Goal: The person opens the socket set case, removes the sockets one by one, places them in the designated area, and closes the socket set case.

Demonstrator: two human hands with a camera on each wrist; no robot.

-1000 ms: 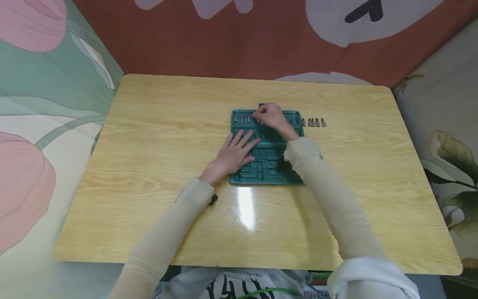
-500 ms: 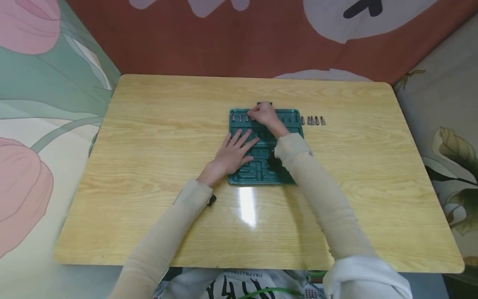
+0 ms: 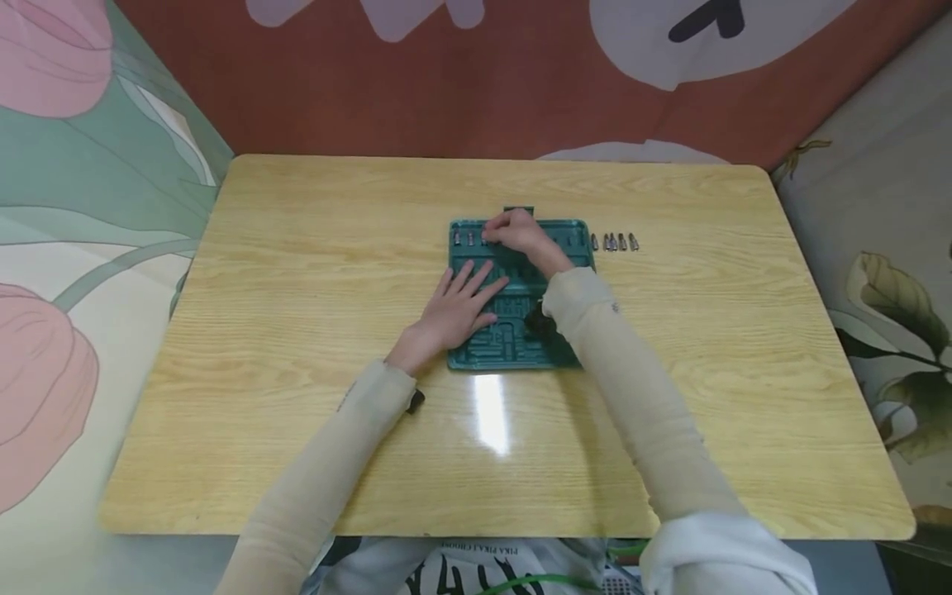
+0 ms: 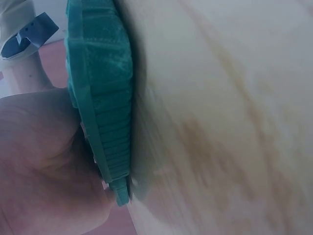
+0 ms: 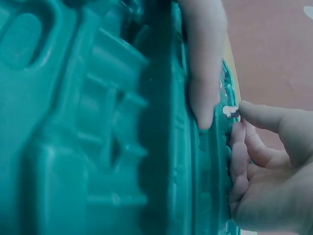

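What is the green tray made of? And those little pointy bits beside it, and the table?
The green tray looks like thin moulded plastic: it has pressed-in ribs and pockets and a dull sheen. The little bits seem to be metal, being grey and glinting, though they are too small to be sure. The table shows wood grain under a glossy coat that mirrors the lamp; it may be laminate.

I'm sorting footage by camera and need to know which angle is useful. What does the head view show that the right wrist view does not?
Only the head view shows the wooden table, the row of loose metal bits right of the tray, and the left hand lying flat on the tray.

Only the right wrist view shows, close up, a small metal bit at the fingertips.

Both show the green tray and the right hand.
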